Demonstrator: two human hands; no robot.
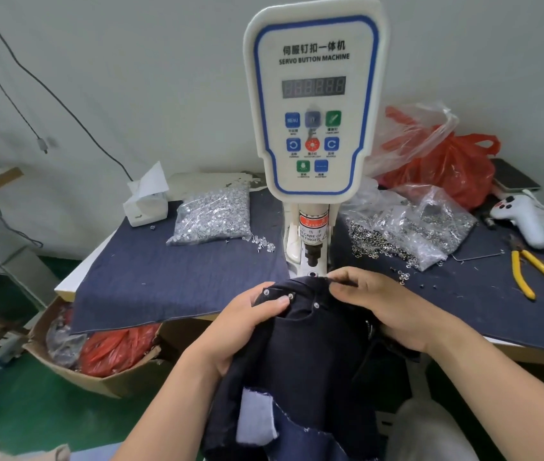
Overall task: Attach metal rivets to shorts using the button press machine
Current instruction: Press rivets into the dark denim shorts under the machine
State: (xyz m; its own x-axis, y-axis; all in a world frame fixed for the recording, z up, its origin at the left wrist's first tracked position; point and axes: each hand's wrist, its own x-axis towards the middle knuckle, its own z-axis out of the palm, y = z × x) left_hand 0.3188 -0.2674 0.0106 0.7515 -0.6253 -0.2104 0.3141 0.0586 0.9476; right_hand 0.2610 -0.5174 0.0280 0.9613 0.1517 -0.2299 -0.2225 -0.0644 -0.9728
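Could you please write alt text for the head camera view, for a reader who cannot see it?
Two hands, left and right, grip dark denim shorts bearing three silver metal rivets, holding the waistband just in front of a white servo button machine. On the blue cloth-covered table lie clear bags of silver rivets and yellow-handled pliers.

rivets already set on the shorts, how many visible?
3. One by the left hand's fingers, one at its thumb tip, one toward the right hand. Folds of the shorts may hide others.

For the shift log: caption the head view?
Both hands, left hand and right hand, hold dark shorts below the button machine.
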